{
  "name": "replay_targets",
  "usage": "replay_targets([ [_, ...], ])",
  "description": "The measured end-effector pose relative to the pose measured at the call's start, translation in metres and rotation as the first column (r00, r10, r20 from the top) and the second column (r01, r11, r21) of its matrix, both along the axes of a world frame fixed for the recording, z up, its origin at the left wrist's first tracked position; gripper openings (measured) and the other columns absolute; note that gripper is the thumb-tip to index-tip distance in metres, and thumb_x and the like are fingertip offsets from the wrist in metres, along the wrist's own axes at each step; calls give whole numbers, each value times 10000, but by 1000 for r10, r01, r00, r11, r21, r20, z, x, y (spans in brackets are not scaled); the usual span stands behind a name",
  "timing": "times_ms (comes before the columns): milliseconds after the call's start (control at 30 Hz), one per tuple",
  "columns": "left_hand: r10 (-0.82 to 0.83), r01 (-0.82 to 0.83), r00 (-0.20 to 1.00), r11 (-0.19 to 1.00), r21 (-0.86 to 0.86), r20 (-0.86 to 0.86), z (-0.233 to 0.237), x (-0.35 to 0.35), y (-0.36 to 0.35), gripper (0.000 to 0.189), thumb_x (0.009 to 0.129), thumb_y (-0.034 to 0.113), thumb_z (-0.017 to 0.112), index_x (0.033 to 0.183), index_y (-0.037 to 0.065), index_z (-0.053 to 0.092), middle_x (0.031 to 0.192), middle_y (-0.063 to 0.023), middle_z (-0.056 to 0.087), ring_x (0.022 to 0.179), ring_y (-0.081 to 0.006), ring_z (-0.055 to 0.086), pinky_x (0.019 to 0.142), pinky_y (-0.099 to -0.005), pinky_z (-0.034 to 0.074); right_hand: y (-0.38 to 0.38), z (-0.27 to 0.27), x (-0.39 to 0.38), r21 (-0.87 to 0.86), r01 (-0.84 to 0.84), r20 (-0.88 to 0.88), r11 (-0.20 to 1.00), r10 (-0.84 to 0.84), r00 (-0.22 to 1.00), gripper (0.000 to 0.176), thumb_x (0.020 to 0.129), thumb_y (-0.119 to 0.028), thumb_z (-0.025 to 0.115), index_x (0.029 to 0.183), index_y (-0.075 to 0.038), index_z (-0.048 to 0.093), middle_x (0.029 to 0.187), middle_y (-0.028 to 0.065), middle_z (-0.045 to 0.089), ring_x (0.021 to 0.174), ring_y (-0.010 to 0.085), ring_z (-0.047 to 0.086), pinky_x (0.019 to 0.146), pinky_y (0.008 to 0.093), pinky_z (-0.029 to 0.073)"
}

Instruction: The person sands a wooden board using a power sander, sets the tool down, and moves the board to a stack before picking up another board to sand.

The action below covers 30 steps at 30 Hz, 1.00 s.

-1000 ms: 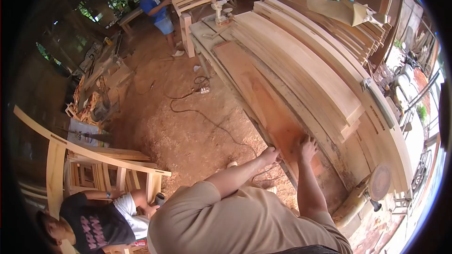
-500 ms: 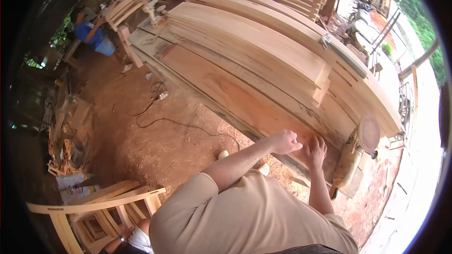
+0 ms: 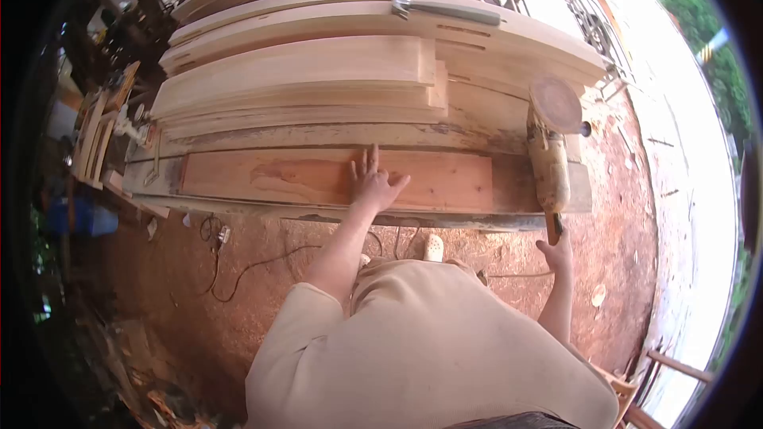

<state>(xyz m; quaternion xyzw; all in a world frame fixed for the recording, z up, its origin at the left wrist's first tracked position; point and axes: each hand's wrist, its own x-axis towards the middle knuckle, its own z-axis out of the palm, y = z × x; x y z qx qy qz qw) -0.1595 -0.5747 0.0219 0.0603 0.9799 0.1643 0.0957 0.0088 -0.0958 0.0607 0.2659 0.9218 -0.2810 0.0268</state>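
Note:
My left hand [image 3: 375, 184] rests on a reddish wooden board [image 3: 453, 179], its fingers spread and nothing in it. The board lies lengthwise on the workbench [image 3: 509, 221]. At the bench's right end lies an angle grinder [image 3: 550, 163] with a round disc pointing away from me. My right hand [image 3: 559, 253] is at the dark rear end of the grinder's handle, thumb out to the side and the other fingers partly hidden behind it. It looks closed round that end.
Stacked pale planks [image 3: 294, 67] fill the bench's far side, with a hammer-like tool [image 3: 445, 11] on the rearmost ones. A cable [image 3: 262, 262] crosses the dirt floor. A clamp-like tool [image 3: 131, 123] stands at the left end. A blurred blue shape [image 3: 79, 216] is at far left.
The view has turned to face the bench squarely. My hands, close together over the board before, are now apart: the left spread on the board, the right at the grinder's handle.

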Motion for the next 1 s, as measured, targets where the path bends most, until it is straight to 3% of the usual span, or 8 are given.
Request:
replay_targets([
  [100, 102, -100, 995, 992, -79, 21, -11, -47, -8, 904, 973, 757, 383, 1348, -14, 668, 1747, -164, 72, 1612, -342, 66, 1277, -586, 33, 12, -4, -7, -601, 259, 301, 756, -86, 950, 447, 817, -121, 787, 1186, -6, 563, 868, 77, 657, 640, 175, 649, 512, 338, 481],
  [167, 110, -105, 992, 991, -85, 62, -9, -59, -11, 930, 965, 774, 361, 1369, -12, 652, 1730, -200, 141, 1607, -346, 103, 1273, -589, 19, -1, -13, 4, -614, 293, 259, 733, -163, 952, 358, 813, -107, 766, 1112, -4, 597, 857, 100, 659, 668, 147, 661, 531, 341, 500],
  [267, 84, -86, 996, 993, -77, -38, -17, -56, -10, 820, 972, 678, 496, 1371, -24, 638, 1662, -250, 311, 1555, -395, 265, 1273, -551, 150, -27, 2, 5, -390, 289, 233, 874, -210, 950, 317, 798, -105, 746, 1065, 8, 616, 849, 146, 684, 683, 210, 692, 583, 384, 530],
  [367, 146, -97, 985, 913, 397, -96, -27, -65, 7, 648, 963, 474, 657, 1347, -48, 629, 1529, -287, 492, 1426, -435, 461, 1201, -487, 351, -17, -28, 9, -274, 210, 146, 939, -175, 974, 347, 792, -125, 719, 1100, 1, 619, 875, 210, 703, 766, 336, 715, 684, 455, 548],
  [567, 82, 253, 946, 417, 873, -313, 128, -65, 130, 436, 985, 275, 694, 1288, -38, 658, 1339, -247, 661, 1244, -318, 644, 1052, -382, 501, -26, -21, 12, 64, 94, 119, 993, -101, 988, 247, 874, -201, 664, 1069, -64, 599, 973, 263, 710, 973, 479, 671, 840, 571, 519],
  [767, -18, 459, 832, 582, 671, -554, 172, -68, 226, 686, 991, 409, 700, 1449, -63, 506, 1432, -296, 574, 1367, -343, 548, 1117, -388, 439, 4, -46, 1, 293, -63, -16, 954, 71, 997, 286, 835, -170, 714, 1065, -107, 556, 891, 198, 703, 853, 437, 694, 746, 564, 537],
  [867, 191, 67, 966, 459, 886, -172, 169, -62, 250, 388, 914, 375, 813, 929, 8, 688, 693, -24, 674, 641, -91, 609, 614, -284, 509, 22, -57, -6, 419, -122, -111, 900, 184, 977, 306, 774, -133, 739, 1028, -137, 569, 931, 126, 682, 840, 389, 681, 750, 510, 531],
  [1000, 18, 89, 994, 472, 877, -111, 188, -37, 220, 277, 923, 263, 805, 854, 31, 671, 681, -12, 674, 612, -63, 585, 558, -256, 468, 22, -65, -8, 417, -135, -128, 899, 205, 970, 311, 754, -144, 747, 1007, -140, 566, 946, 112, 668, 831, 384, 672, 759, 494, 522],
])
